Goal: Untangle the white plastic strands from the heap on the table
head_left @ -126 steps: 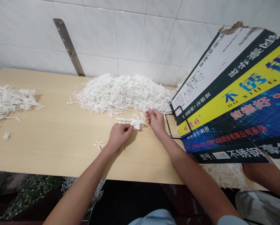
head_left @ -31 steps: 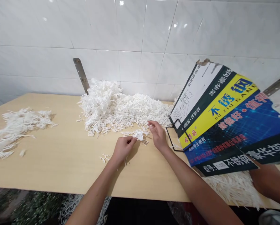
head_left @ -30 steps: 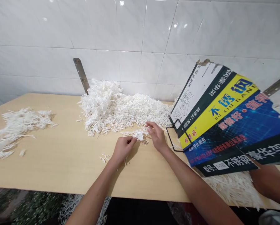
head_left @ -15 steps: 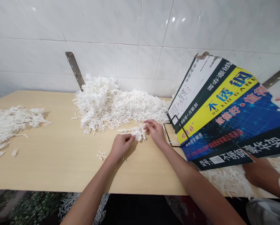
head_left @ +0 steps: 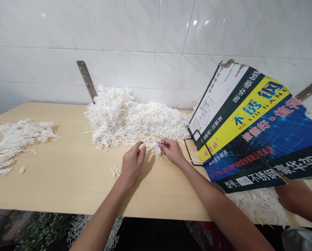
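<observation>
Thumb and fingers of my right hand (head_left: 172,150) pinch a small white branched plastic piece (head_left: 156,146) just above the table, in front of a heap. My left hand (head_left: 133,161) is beside it on the left, thumb and forefinger apart with nothing visible between them. Behind both hands lies a long heap of thin white branched pieces (head_left: 156,120), taller at its left end. A few loose white pieces (head_left: 116,171) rest on the table next to my left wrist.
Another white pile (head_left: 20,139) lies at the table's left. A printed cardboard panel (head_left: 244,129) stands at the right in a black wire stand (head_left: 188,153). Beyond it shows another person's arm (head_left: 299,198) near more white strands (head_left: 260,205). A metal bracket (head_left: 86,78) is on the wall.
My left hand has let go of the white piece and drawn back to the left, its fingers parting. My right hand has closed on the piece.
</observation>
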Tool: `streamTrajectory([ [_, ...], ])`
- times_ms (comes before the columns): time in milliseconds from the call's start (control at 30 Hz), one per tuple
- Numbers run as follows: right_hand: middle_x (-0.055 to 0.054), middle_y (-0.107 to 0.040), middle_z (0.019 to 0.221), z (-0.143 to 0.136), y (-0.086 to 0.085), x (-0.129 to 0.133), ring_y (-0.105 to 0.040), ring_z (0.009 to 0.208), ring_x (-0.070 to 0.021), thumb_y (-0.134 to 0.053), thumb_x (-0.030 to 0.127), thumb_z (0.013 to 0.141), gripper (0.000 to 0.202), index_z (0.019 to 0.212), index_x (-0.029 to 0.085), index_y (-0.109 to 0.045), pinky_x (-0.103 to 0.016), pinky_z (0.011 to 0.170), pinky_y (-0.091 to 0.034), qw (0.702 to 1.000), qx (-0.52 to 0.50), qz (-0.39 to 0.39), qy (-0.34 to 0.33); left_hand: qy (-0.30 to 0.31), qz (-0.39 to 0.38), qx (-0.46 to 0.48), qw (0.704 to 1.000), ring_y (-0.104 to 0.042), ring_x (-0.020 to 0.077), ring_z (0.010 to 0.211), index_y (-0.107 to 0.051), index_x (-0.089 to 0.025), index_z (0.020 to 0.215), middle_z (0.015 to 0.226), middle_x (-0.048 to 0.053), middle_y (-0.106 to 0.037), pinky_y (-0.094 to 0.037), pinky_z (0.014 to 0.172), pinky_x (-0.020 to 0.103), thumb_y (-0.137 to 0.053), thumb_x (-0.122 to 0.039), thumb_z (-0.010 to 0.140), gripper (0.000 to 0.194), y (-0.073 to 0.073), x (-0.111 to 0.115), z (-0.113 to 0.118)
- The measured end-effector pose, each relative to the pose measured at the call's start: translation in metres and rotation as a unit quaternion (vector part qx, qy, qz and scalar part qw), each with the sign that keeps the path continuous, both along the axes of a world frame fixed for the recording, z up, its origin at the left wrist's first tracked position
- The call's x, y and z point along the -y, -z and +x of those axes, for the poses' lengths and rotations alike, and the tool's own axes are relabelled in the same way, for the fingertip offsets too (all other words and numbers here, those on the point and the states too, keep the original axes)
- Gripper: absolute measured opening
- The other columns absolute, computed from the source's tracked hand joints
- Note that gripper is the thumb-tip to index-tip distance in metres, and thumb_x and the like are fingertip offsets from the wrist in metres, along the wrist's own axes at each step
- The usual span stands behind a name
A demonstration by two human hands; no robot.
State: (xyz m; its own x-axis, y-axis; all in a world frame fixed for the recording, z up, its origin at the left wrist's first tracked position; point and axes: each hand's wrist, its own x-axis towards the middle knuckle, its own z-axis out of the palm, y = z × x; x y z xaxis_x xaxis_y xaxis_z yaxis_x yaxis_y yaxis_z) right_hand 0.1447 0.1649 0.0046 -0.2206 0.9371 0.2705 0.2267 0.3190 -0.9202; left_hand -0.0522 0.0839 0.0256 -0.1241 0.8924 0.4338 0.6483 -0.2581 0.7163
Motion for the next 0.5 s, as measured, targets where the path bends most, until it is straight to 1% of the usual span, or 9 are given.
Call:
streamTrajectory([
  [100, 0.002, -0.053, 0.059, 0.002, 0.002, -0.004, -0.047, 0.051, -0.0127, -0.065, 0.04, 0.085, 0.022, 0.075, 0.02, -0.064, -0.024, 0.049, -0.036, 1.0, -0.001, -0.007, -0.006, -0.064, 0.136, -0.112, 0.982, -0.062, 0.0187, 0.084, -0.07, -0.018, 0.112, 0.099, 0.01, -0.069, -0.045, 0.077, 0.029, -0.049, -0.034, 0.101, 0.029, -0.034, -0.017, -0.015],
  [167, 0.003, -0.052, 0.059, 0.002, 0.002, -0.005, -0.045, 0.052, -0.012, -0.064, 0.039, 0.085, 0.021, 0.076, 0.019, -0.065, -0.024, 0.049, -0.035, 1.0, 0.012, -0.005, -0.021, -0.116, 0.19, -0.178, 0.959, -0.061, 0.0263, 0.105, -0.072, -0.019, 0.105, 0.107, 0.013, -0.068, -0.045, 0.091, 0.037, -0.051, -0.032, 0.1, 0.025, -0.066, -0.048, -0.033],
  [200, 0.003, -0.052, 0.059, 0.002, 0.002, -0.005, -0.044, 0.052, -0.012, -0.064, 0.039, 0.084, 0.021, 0.077, 0.019, -0.066, -0.024, 0.05, -0.034, 1.0, 0.015, -0.004, -0.026, -0.126, 0.196, -0.207, 0.95, -0.056, 0.0299, 0.117, -0.072, -0.019, 0.11, 0.119, 0.015, -0.066, -0.043, 0.098, 0.041, -0.054, -0.032, 0.099, 0.025, -0.082, -0.069, -0.044],
  [233, 0.003, -0.053, 0.06, 0.002, 0.001, -0.005, -0.045, 0.053, -0.0121, -0.064, 0.039, 0.084, 0.021, 0.077, 0.019, -0.066, -0.024, 0.05, -0.035, 0.999, 0.014, -0.006, -0.03, -0.141, 0.184, -0.23, 0.945, -0.049, 0.0342, 0.13, -0.07, -0.02, 0.12, 0.134, 0.016, -0.06, -0.04, 0.104, 0.046, -0.059, -0.034, 0.097, 0.029, -0.097, -0.091, -0.057],
  [267, 0.002, -0.053, 0.06, 0.002, 0.001, -0.005, -0.046, 0.054, -0.0123, -0.064, 0.039, 0.084, 0.021, 0.078, 0.019, -0.066, -0.024, 0.051, -0.036, 0.999, 0.01, -0.008, -0.031, -0.156, 0.157, -0.25, 0.943, -0.039, 0.0389, 0.14, -0.064, -0.022, 0.132, 0.147, 0.017, -0.051, -0.037, 0.108, 0.052, -0.065, -0.039, 0.093, 0.043, -0.11, -0.114, -0.071],
  [333, 0.002, -0.053, 0.059, 0.002, 0.002, -0.006, -0.046, 0.054, -0.0126, -0.064, 0.04, 0.083, 0.022, 0.078, 0.019, -0.066, -0.024, 0.052, -0.038, 0.999, 0.001, -0.018, -0.033, -0.169, 0.063, -0.28, 0.943, -0.027, 0.0469, 0.146, -0.05, -0.027, 0.15, 0.161, 0.016, -0.035, -0.036, 0.109, 0.061, -0.077, -0.051, 0.082, 0.077, -0.127, -0.154, -0.102],
  [400, 0.003, -0.052, 0.058, 0.003, 0.002, -0.008, -0.046, 0.054, -0.0127, -0.064, 0.041, 0.082, 0.023, 0.078, 0.018, -0.065, -0.024, 0.052, -0.038, 0.999, -0.003, -0.026, -0.035, -0.166, -0.063, -0.29, 0.94, -0.036, 0.0478, 0.141, -0.041, -0.028, 0.156, 0.167, 0.016, -0.026, -0.041, 0.106, 0.061, -0.083, -0.053, 0.074, 0.096, -0.135, -0.182, -0.134],
  [433, 0.002, -0.052, 0.058, 0.003, 0.003, -0.009, -0.046, 0.053, -0.0127, -0.064, 0.041, 0.082, 0.024, 0.077, 0.018, -0.065, -0.025, 0.052, -0.038, 0.999, -0.003, -0.028, -0.037, -0.169, -0.108, -0.284, 0.938, -0.046, 0.0433, 0.134, -0.04, -0.028, 0.157, 0.166, 0.016, -0.029, -0.045, 0.104, 0.057, -0.082, -0.051, 0.075, 0.096, -0.137, -0.19, -0.149],
  [500, 0.002, -0.052, 0.057, 0.004, 0.003, -0.012, -0.046, 0.053, -0.0128, -0.065, 0.041, 0.082, 0.024, 0.077, 0.018, -0.065, -0.025, 0.053, -0.038, 0.999, -0.004, -0.027, -0.04, -0.177, -0.145, -0.278, 0.933, -0.059, 0.0323, 0.117, -0.047, -0.024, 0.153, 0.148, 0.013, -0.054, -0.05, 0.1, 0.05, -0.073, -0.047, 0.084, 0.077, -0.139, -0.194, -0.177],
])
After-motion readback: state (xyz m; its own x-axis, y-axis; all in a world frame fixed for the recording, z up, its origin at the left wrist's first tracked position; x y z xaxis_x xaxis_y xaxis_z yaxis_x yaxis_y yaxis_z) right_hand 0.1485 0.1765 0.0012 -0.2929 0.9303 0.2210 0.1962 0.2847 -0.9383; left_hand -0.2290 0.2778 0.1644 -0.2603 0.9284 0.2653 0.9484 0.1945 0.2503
